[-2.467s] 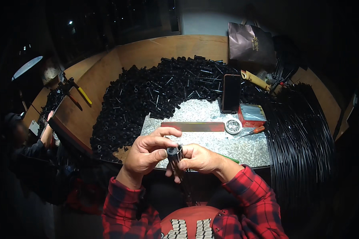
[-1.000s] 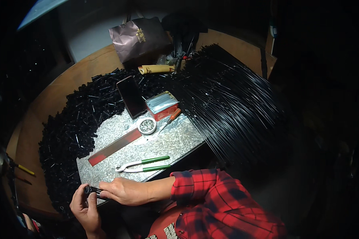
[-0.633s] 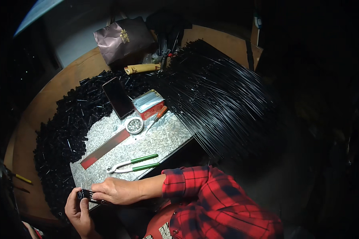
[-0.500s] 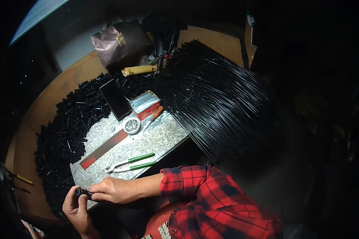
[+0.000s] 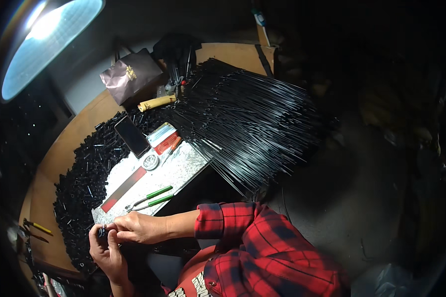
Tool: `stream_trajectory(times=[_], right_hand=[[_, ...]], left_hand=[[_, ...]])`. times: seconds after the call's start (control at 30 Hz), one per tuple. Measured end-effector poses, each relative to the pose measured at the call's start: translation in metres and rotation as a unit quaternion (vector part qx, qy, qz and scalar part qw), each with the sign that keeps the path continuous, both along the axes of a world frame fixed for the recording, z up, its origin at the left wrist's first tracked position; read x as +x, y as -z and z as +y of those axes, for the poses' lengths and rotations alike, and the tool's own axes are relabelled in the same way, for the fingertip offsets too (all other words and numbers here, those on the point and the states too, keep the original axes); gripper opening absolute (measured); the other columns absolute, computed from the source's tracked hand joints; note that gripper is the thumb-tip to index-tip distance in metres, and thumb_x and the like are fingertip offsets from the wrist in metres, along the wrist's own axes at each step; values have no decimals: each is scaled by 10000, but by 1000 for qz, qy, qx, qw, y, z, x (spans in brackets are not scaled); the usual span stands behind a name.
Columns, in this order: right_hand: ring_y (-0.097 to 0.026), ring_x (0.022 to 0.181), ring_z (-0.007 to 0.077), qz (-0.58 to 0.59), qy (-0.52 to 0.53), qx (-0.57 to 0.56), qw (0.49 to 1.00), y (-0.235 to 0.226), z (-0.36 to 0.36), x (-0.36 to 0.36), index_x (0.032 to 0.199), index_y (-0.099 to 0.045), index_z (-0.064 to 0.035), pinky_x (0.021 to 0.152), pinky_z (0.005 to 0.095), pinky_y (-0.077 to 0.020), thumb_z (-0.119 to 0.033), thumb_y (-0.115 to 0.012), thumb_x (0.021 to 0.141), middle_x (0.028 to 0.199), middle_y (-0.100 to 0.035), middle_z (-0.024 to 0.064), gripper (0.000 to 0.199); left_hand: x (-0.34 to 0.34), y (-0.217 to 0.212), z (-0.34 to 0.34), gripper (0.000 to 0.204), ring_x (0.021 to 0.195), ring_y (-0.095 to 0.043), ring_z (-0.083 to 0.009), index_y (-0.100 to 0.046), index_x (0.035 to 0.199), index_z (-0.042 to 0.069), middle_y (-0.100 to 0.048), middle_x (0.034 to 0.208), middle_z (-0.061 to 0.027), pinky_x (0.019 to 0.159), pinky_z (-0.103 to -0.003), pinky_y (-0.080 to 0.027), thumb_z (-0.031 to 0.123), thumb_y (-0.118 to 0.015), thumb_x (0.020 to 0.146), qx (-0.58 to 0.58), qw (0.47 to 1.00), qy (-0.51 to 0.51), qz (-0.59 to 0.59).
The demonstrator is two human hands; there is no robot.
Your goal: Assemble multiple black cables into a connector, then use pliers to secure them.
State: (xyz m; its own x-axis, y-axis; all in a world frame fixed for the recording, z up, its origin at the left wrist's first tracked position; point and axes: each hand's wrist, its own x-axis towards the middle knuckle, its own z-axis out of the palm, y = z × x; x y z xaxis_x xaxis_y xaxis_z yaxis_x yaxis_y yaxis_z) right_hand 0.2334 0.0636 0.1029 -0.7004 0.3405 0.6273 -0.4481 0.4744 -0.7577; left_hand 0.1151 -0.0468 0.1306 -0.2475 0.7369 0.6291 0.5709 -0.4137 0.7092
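Note:
My left hand [image 5: 109,255] grips a small black tubular part [image 5: 102,231] between thumb and fingers, at the near left corner of the work surface. My right hand [image 5: 139,228] is closed in a pinch against the same part, and its fingertips cover most of it. Whether the right fingers hold a second small piece is hidden. Just beyond the right hand lie green-handled pliers [image 5: 151,198]. Farther off, a flat red and grey bar [image 5: 124,189] points toward a round white dish [image 5: 150,162] of small bits.
Short black tubular pieces [image 5: 84,183] are heaped along the left. Long thin black rods [image 5: 252,119] spread at the right, overhanging the edge. Toward the back are a phone [image 5: 132,136], red box [image 5: 164,141], orange-handled screwdriver [image 5: 175,143], yellow packet [image 5: 156,103] and paper bag [image 5: 131,76]. A lamp [image 5: 49,44] shines above.
The view has shifted, bringing the lamp into sight. Both hands stay together at the black part; my right fingers now sit closer over it and hide more of it.

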Motion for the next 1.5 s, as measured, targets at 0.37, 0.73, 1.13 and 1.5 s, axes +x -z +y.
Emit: stream_trajectory(times=[0.37,0.73,1.13,1.5], right_hand=[[-576,608,218,27,76,0,997,0,-22,26,770,-535,24,564,334,-451,-133,-650,819,653,-567,115,200],[-489,629,258,34,90,81,992,22,-24,-15,784,-470,-18,584,361,-413,-139,-676,789,702,-487,109,239],[-536,794,369,-184,248,319,896,52,80,9,886,-493,-5,709,422,-449,-117,-688,780,860,-519,169,249],[-535,893,340,-379,223,426,791,75,104,-26,869,-530,-1,738,410,-465,-214,-667,814,919,-535,163,258]], left_hand=[[29,-3,-12,88,749,-544,-108,-486,1005,-14,-540,848,-57,674,-230,-443,37,-499,935,37,991,-39,123],[10,14,-14,100,699,-504,-159,-443,957,-12,-452,824,-77,657,-280,-418,87,-454,959,72,974,-133,166],[-66,72,11,110,751,-489,-84,-444,1033,33,-528,994,-86,678,-227,-436,108,-488,966,-10,970,39,-239],[-83,96,29,136,1063,-602,-241,-334,945,75,-667,970,-125,1068,-483,-293,53,-468,944,-58,981,63,-173]])
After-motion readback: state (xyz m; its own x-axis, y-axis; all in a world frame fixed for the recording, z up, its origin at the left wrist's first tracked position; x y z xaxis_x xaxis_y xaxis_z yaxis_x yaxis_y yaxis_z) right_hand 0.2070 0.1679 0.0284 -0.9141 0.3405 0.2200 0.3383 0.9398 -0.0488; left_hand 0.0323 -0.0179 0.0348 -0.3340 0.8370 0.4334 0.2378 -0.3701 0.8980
